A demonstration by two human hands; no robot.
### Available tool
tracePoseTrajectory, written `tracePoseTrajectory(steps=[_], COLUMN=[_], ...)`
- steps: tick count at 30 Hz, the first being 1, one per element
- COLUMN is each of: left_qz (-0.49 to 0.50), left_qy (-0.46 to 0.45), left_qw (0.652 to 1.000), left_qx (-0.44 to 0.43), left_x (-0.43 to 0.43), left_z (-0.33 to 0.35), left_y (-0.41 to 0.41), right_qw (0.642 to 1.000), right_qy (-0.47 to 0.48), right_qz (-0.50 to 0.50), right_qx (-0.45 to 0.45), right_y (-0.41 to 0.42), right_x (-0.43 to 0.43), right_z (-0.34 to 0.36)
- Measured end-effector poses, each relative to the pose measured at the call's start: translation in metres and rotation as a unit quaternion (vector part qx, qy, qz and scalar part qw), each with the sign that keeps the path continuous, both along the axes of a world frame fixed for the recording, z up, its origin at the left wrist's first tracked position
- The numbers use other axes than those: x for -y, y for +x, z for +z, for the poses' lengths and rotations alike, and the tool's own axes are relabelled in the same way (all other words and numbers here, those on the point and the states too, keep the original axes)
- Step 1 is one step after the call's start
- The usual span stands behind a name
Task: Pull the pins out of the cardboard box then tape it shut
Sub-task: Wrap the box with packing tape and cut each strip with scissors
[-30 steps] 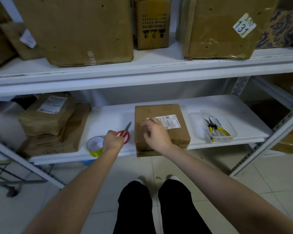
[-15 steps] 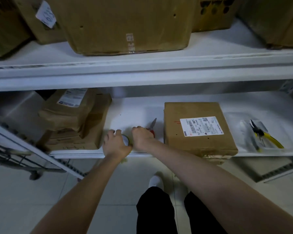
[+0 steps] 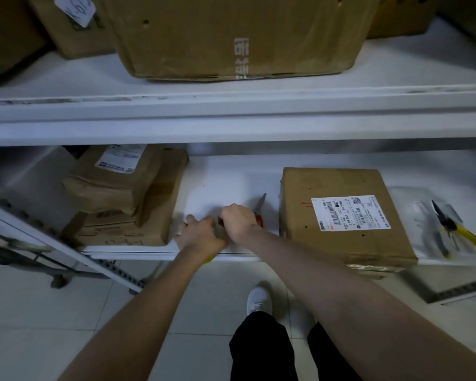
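Cardboard box [image 3: 341, 232] is lying flat on the lower shelf [image 3: 226, 180], right of centre, white shipping label [image 3: 351, 213] facing up, near edge overhanging the shelf front. Flaps are lying closed. Small dark dots [image 3: 306, 226] are showing on the top face; pins or holes, I cannot tell.

Tape roll [image 3: 211, 259] is sitting near the shelf's front edge, well left of the box and almost wholly covered by my hands; only a yellow-green sliver is showing under my left wrist.

My left hand [image 3: 197, 235] is curling over the roll and gripping it. My right hand [image 3: 238, 221] is pressing in against it from the right, fingers curled downward; whether they are pinching the tape end I cannot tell.

Red-handled scissors [image 3: 259, 211] are lying just behind my right hand, blades pointing toward the back of the shelf.

Right of the box, yellow-handled pliers [image 3: 455, 229] are resting in a clear plastic tray [image 3: 412, 204].

At the left end, stacked brown parcels [image 3: 127, 199] are sitting on the same shelf. A large carton [image 3: 231, 37] is standing on the shelf above.
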State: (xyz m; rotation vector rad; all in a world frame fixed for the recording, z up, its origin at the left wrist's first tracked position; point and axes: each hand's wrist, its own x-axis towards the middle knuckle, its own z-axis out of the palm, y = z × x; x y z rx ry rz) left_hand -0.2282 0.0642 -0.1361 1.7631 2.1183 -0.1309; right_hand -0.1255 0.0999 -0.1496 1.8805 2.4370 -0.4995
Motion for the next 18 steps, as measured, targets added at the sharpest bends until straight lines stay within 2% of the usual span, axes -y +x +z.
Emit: tracePoseTrajectory(steps=[3, 11, 18], left_qz=[0.010, -0.015, -0.027], left_qy=[-0.005, 0.022, 0.049], left_qw=[1.000, 0.995, 0.993], left_qx=[-0.010, -0.095, -0.102], left_x=[-0.001, -0.005, -0.014], left_z=[0.001, -0.012, -0.017], left_y=[0.004, 0.015, 0.019], right_qw=[1.000, 0.999, 0.999], right_qy=[-0.005, 0.026, 0.016], right_qz=[0.015, -0.028, -0.033], right_qx=[0.019, 0.021, 0.006], right_y=[0.002, 0.005, 0.003], right_x=[0.002, 0.011, 0.009], right_z=[0.005, -0.005, -0.003])
